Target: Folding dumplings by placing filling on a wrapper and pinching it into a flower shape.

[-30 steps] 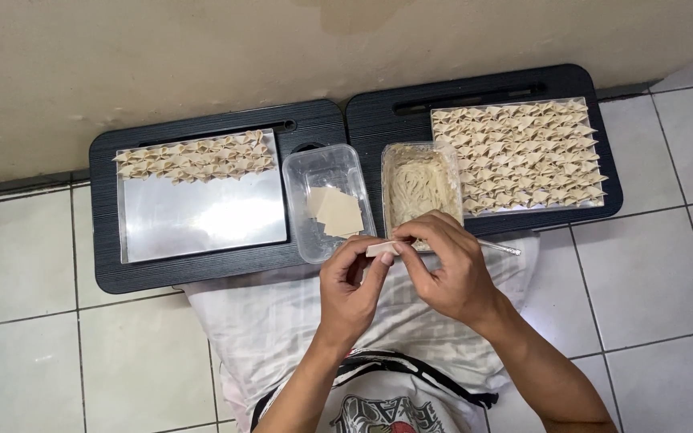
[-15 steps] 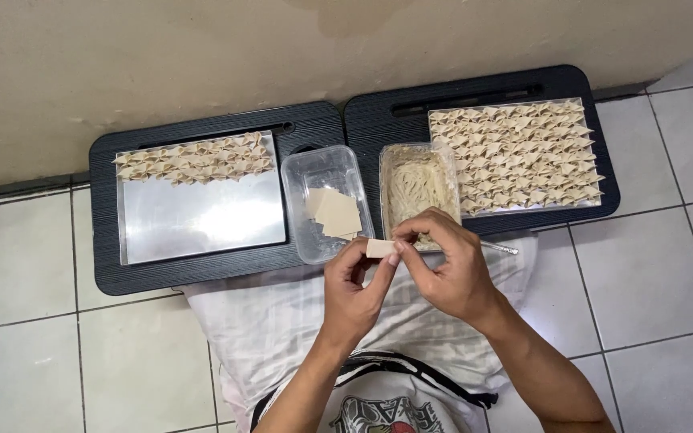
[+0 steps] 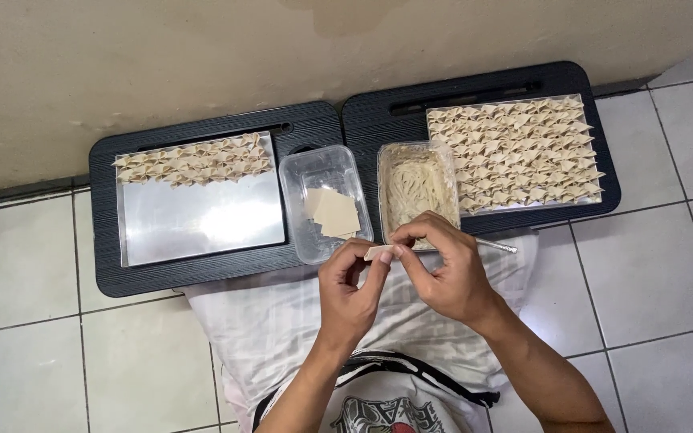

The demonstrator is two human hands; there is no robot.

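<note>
Both the left hand and right hand pinch a folded wrapper between their fingertips.

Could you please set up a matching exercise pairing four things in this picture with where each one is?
Things:
1. wrapper stack
2. pale filling
3. folded dumpling
4. full dumpling rows

Places:
A. pinched between both hands
B. on the right tray
C. in the left clear tub
D. in the right clear tub

Pairs: 1-C, 2-D, 3-A, 4-B
</note>
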